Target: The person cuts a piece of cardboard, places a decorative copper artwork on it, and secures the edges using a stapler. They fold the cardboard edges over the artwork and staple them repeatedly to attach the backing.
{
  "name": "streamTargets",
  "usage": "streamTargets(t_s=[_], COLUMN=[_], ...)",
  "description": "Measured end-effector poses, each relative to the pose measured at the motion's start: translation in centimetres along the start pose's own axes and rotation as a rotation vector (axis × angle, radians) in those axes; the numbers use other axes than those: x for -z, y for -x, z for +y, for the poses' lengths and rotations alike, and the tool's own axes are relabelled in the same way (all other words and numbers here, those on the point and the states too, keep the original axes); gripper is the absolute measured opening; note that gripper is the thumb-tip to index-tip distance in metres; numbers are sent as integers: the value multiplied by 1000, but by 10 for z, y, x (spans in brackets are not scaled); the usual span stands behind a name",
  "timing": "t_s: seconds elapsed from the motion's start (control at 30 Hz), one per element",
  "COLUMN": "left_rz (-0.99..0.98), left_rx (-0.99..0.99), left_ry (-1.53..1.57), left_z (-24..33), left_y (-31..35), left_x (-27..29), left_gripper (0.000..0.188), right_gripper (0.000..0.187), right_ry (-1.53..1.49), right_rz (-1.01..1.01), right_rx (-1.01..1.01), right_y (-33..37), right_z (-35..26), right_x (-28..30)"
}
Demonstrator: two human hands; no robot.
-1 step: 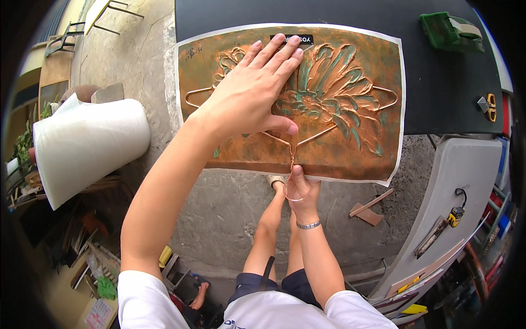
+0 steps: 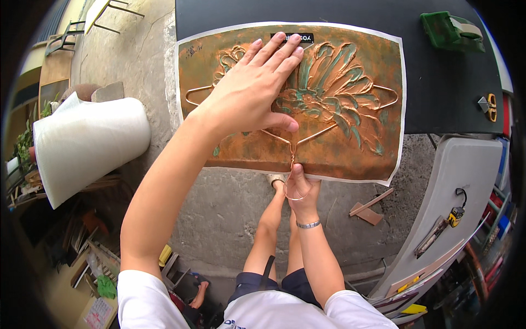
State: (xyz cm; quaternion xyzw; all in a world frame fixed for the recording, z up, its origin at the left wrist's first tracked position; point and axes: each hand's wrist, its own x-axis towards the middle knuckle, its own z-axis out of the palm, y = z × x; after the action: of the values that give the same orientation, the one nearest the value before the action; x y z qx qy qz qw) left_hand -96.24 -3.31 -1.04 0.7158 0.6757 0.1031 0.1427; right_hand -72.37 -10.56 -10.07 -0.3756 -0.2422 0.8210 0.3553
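A textured painting (image 2: pixel 356 71) in copper and green, with raised petals and a white border, lies over the front edge of the black table. On it rests a copper-coloured wire clothes hanger (image 2: pixel 318 133), its twisted neck and hook toward me. My left hand (image 2: pixel 255 82) lies flat across the painting and the hanger's middle, fingers stretched out, hiding part of both. At the near edge, my right hand (image 2: pixel 306 192) grips the painting and the hanger's neck, thumb on top and fingers underneath. The hook loops over this hand.
The black table (image 2: pixel 444 88) bears a green tape dispenser (image 2: pixel 449 33) and yellow-handled scissors (image 2: pixel 491 107). A bubble-wrap roll (image 2: pixel 93 145) stands at left. A grey board (image 2: pixel 433 203) stands at right with a tape measure (image 2: pixel 455 216). Wood scraps (image 2: pixel 367 214) lie on the floor.
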Motion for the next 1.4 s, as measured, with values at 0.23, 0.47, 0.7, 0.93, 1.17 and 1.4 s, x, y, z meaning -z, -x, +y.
streamTargets(t_s=[0.23, 0.47, 0.7, 0.93, 1.17, 1.4], left_rz=[17, 39, 32, 42, 12, 88], left_rx=[-12, -15, -12, -104, -136, -180], left_ry=[-22, -64, -78, -62, -32, 15], left_z=[-3, -3, -7, -17, -22, -24], left_y=[4, 4, 3, -1, -1, 2], left_x=[-1, -7, -2, 2, 6, 5], left_gripper=[119, 116, 86, 77, 75, 59], right_gripper=[37, 31, 21, 23, 28, 29], right_ry=[21, 43, -19, -584, -771, -851], right_rz=[-59, 7, 8, -158, -89, -60], right_rx=[57, 191, 126, 121, 129, 107], right_y=[-4, -11, -22, -26, -27, -29], right_z=[9, 17, 47, 54, 63, 64], right_x=[9, 1, 22, 3, -16, -25])
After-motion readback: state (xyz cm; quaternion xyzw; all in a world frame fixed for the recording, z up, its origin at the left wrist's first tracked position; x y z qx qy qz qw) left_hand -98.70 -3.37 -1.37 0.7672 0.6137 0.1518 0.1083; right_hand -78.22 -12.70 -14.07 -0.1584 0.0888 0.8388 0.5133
